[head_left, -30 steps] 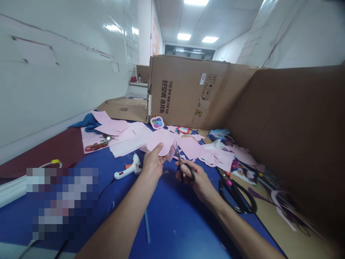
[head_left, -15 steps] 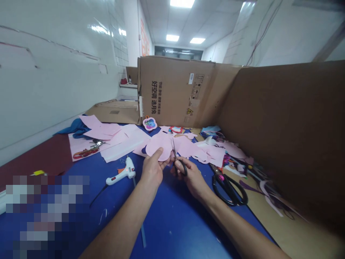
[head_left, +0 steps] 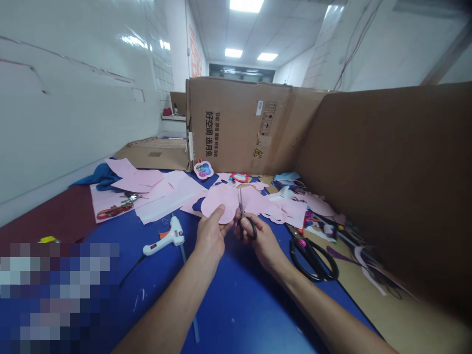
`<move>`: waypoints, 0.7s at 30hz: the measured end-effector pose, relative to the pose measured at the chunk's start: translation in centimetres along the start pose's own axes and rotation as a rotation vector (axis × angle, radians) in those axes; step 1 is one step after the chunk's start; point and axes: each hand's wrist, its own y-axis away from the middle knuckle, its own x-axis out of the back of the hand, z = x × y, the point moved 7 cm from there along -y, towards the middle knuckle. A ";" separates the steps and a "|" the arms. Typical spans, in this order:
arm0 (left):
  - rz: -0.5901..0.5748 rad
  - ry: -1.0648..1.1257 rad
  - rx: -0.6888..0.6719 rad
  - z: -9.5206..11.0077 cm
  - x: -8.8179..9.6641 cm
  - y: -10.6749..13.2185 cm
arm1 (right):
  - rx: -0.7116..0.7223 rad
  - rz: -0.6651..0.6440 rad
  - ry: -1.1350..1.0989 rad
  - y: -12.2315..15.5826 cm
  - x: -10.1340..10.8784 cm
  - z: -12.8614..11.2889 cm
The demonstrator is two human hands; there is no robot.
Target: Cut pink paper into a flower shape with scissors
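Pink scalloped piece (head_left: 217,199), partly covered by grasping left hand (head_left: 211,230), right hand (head_left: 259,236) gripping partly hidden scissors (head_left: 242,210)

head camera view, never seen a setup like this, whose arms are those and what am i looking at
There is no machine: these are a person's two bare hands, filmed by a camera worn on their head, looking forward and down. The left hand holds a pink scalloped piece; the right hand holds small scissors close by its edge. On the blue table lie a white glue gun to the left, larger scissors to the right and pink sheets farther back. Printed cardboard stands behind everything.
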 end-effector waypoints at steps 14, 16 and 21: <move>-0.009 -0.018 -0.027 0.2 -0.2 0.4 | 0.032 0.032 0.043 -0.1 0.2 0.0; -0.004 -0.008 -0.032 0.3 -0.2 0.5 | 0.038 0.034 0.051 -0.1 0.1 -0.1; -0.010 0.007 -0.049 0.4 -0.2 0.5 | 0.030 0.043 0.050 0.0 0.0 -0.2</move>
